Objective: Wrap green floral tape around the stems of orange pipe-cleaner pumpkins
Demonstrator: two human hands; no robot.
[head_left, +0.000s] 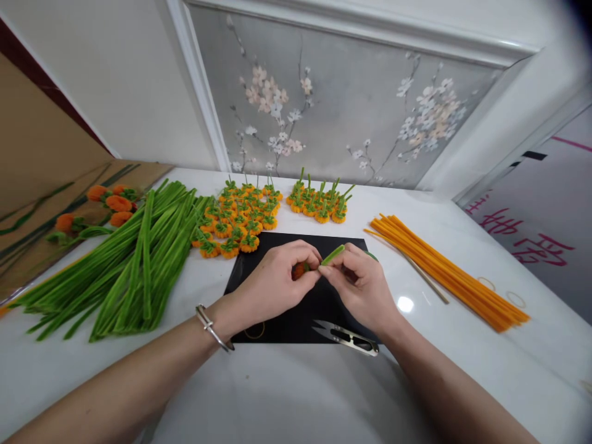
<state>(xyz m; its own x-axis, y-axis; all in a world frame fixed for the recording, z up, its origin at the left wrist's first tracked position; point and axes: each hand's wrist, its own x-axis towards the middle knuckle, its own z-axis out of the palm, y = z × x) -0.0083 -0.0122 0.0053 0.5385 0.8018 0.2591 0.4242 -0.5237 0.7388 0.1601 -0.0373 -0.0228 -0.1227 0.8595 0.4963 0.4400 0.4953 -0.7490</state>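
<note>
Over the black mat, my left hand is closed around a small orange piece, mostly hidden by the fingers. My right hand pinches a short green pipe cleaner, its free end pointing up and to the right. The fingertips of both hands meet where the green piece joins the orange one; the exact joint is hidden. Below the right hand, a pair of thread snips lies on the mat's front edge with its blades apart.
Long green pipe cleaners are heaped at the left. Behind the mat stand small orange pumpkins with green tops and a second group with green stems. Orange pipe cleaners and a thin stick lie right. Orange flowers rest far left.
</note>
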